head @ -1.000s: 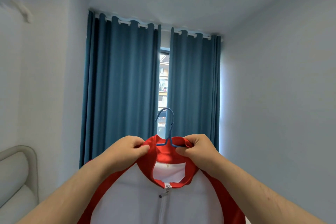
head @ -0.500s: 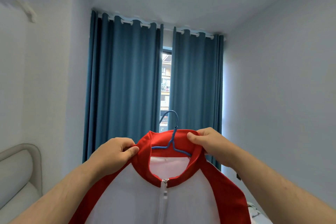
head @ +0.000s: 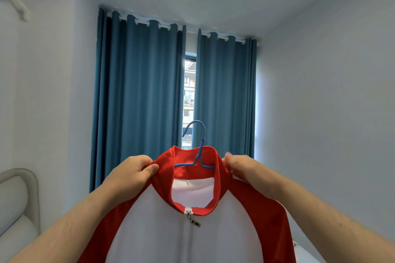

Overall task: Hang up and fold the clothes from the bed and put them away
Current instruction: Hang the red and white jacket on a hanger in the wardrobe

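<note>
Seen: jacket [head: 158,230] held up in the air before the curtains [head: 139,96], zipped front toward the camera, closed up to the collar [head: 167,175]. Threaded through the neck opening: hanger [head: 200,151], hook clear above the collar, wire arms going under the red shoulders, ends hidden by cloth.

Left hand [head: 130,175]: thumb and curled fingers pinching red cloth just beside the collar. Right hand [head: 245,168]: fingers curled onto cloth at the collar's other side; slightly blurred, thumb not visible.

Handling, judged: soft, light, limp; no stiffness of its own, drapes from whatever grips it. Smooth cloth on thin wire, so likely to slip off one arm if tilted. Zip pull [head: 192,220] dangling loose.

Hold points, judged: shoulder cloth over the hanger arms while settling the fit; afterwards the hook alone for carrying. Best not to tug the collar edge, probably stretchy. Keep hanger level.
</note>
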Motion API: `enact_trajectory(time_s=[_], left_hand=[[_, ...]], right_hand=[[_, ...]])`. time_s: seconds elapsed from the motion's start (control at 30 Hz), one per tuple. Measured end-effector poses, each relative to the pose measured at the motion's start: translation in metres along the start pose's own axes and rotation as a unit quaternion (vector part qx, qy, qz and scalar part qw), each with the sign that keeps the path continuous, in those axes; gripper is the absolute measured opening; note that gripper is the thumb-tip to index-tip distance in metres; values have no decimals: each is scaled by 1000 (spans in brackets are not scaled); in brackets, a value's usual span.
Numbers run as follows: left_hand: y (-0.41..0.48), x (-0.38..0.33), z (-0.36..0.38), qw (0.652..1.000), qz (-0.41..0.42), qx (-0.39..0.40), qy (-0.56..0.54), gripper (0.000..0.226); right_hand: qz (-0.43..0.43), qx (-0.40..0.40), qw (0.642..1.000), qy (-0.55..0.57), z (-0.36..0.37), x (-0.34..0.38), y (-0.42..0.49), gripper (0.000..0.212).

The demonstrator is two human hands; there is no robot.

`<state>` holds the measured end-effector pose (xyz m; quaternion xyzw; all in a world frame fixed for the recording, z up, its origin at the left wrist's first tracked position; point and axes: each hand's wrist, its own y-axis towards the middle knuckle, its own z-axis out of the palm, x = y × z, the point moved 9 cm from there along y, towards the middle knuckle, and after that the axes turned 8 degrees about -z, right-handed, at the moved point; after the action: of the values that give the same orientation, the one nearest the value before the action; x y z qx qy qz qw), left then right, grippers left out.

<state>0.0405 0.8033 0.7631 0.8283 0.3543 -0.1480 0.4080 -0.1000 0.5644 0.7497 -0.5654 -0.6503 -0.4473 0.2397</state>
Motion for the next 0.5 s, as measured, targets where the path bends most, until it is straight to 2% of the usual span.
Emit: enact_trajectory(time_s=[0.1,0.13,0.27,0.37,0.47,0.5], left_hand=[[3,-1,2,1000,1,-3,-22,32],[3,-2,4,1000,0,2,-30,32],[4,-11,10,996,-3,51,-73,31],[0,-21,12,992,17,94,-83,22],[0,-25,16,993,64,90,-37,7],[2,-24,16,994,67,78,-30,12]], right_hand=[[-85,-47,972,-214,-14,2,-6,24],[-100,-64,959,-255,-16,3,-7,21],[-117,-106,949,-272,-23,2,-6,37],[-118,-108,946,-280,-27,1,-5,40],[-122,-118,969,-181,-30,0,-10,42],[-117,-123,976,-137,-33,-3,-11,40]])
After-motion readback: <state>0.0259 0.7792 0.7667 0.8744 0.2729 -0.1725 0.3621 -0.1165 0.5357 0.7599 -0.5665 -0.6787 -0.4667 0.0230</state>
